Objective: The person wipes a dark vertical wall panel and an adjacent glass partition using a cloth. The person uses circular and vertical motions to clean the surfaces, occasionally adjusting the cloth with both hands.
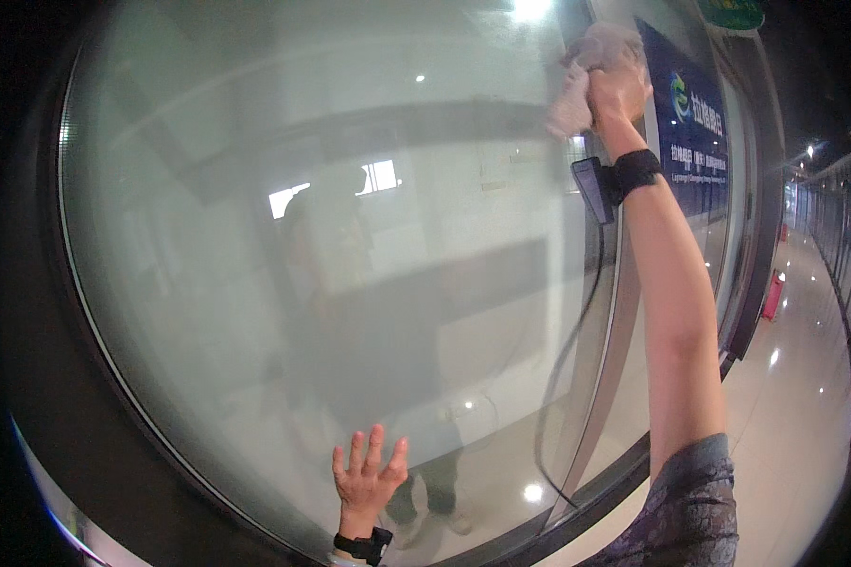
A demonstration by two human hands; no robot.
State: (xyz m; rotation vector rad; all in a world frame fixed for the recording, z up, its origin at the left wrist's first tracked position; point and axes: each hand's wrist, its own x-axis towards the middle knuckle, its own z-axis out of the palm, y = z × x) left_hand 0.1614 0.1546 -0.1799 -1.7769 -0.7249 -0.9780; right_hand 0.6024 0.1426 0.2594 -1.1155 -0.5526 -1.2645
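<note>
A large glass pane [397, 319] in a dark frame stands before me, with a dim reflection of a person on it. High at its right edge, my right hand [617, 88] grips a pale cloth [573, 106] and presses it to the glass; cloth and fingers are a little blurred. Low on the pane, my left hand [370, 471] has its fingers spread and holds nothing. Whether that palm touches the glass cannot be made out. Both wrists wear black straps, and a small dark device [593, 190] sits at the right one.
From the wrist device a black cable [557, 361] hangs down past the pane's right frame post [603, 397]. A blue sign [688, 120] with writing is further right. Along the corridor's shiny tiled floor [787, 425] stands a red object [774, 294] by the wall.
</note>
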